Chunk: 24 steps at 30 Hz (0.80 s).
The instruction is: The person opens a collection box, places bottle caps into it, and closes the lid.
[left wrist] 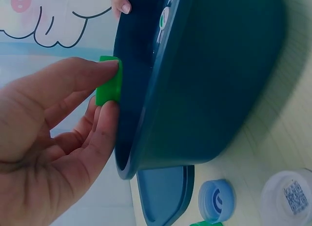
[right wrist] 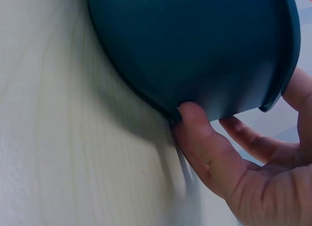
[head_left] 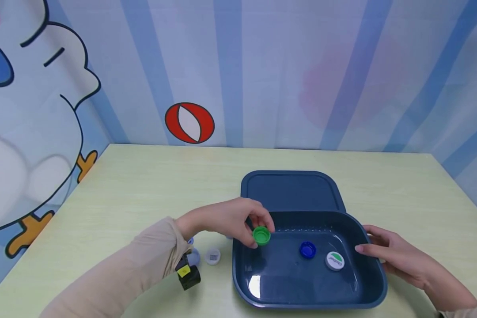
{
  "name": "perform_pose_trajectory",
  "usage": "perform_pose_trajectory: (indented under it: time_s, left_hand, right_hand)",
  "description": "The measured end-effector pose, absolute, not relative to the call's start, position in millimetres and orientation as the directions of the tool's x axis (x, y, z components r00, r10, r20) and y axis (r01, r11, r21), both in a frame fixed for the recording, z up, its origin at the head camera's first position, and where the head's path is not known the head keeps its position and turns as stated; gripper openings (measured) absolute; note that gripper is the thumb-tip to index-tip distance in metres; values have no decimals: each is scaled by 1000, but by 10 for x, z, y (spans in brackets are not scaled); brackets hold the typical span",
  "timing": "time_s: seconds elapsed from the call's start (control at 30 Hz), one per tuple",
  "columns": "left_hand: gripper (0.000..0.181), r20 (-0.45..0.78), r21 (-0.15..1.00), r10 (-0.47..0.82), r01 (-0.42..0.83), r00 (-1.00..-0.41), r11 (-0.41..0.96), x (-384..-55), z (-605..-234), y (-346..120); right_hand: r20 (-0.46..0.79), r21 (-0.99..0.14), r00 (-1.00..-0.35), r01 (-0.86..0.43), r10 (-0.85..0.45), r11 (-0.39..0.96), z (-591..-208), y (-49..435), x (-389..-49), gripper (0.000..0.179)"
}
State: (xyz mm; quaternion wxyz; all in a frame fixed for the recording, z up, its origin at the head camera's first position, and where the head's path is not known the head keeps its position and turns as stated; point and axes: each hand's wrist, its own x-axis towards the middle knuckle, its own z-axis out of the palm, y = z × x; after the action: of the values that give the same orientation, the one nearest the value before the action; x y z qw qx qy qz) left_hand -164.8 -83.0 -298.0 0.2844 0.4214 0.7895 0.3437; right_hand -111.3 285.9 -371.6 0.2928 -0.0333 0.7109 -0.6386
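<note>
I'm watching the left hand pinching a green bottle cap between thumb and fingers, holding it over the left end of the dark blue container, where a blue cap and a white cap are lying. The right hand is gripping the container's right side; the head view is hiding its lower fingers, while the right wrist view is showing one pressing the bottom edge. A sleeve is blocking some loose caps; my left wrist view is revealing a light-blue cap, with a green edge getting cut off below.
</note>
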Motion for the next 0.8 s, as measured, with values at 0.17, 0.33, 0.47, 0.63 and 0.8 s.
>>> perform_pose_trajectory:
  time_s: [0.17, 0.33, 0.47, 0.63, 0.8]
  left_hand:
    - [31, -156, 779, 866, 480, -476, 404, -1664, -3002, -780]
    - [31, -154, 775, 872, 491, -466, 399, -1680, -3015, -727]
    - [31, -144, 777, 879, 497, -455, 385, -1696, -3023, -679]
    - [31, -142, 778, 885, 502, -444, 377, -1702, -3014, -619]
    - [32, -138, 775, 892, 514, -429, 368, -1718, -3031, -553]
  right_hand:
    - [-374, -928, -824, 328, -425, 179, -3719, 2866, -1118, 48]
    - [-368, -930, -823, 324, -433, 174, -3716, 2866, -1119, 46]
    - [-371, -929, -822, 327, -433, 175, -3715, 2867, -1117, 48]
    - [-372, -928, -823, 325, -429, 182, -3717, 2865, -1115, 51]
    - [-371, -928, -823, 324, -430, 182, -3716, 2866, -1113, 52]
